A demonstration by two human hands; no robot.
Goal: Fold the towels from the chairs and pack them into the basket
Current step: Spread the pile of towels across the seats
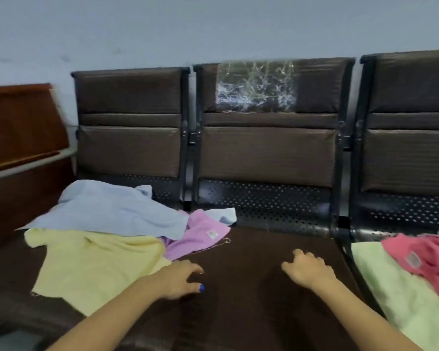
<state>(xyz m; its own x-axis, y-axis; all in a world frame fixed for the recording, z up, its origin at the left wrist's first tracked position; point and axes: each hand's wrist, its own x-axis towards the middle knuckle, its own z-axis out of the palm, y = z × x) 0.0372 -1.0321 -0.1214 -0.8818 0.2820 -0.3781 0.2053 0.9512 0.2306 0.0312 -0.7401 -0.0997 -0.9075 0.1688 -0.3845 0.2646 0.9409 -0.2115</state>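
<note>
Both hands hover low over the bare brown seat at centre frame, empty. The left hand (180, 278) has its fingers loosely curled, palm down, just beside the right edge of the yellow towel (96, 264); whether it touches the cloth cannot be told. The right hand (308, 268) is likewise relaxed and holds nothing — its grip is loose, fingers spread slightly toward the seat.

Location of the task's things: at lower left, the yellow towel lies spread and mostly flat. The blue towel (112, 209) is rumpled behind it, overlapping its far edge. The pink-lilac towel (200, 234) is bunched between the two at centre left, a small label showing. At lower right, on the next seat, the green towel (390, 295) lies flat with the red towel (431, 259) crumpled on top. No basket is in view.

Handling judgement: all five look like small, light terry cloths — soft, limp, no stiffness, not fragile, with enough nap to resist sliding on the seat fabric. They will sag and fold on themselves if lifted by the middle. The yellow towel appears the readiest candidate; best taken by pinching two adjacent corners, one in each hand, so it hangs square. Overlapping blue cloth may drag along when it is lifted.
</note>
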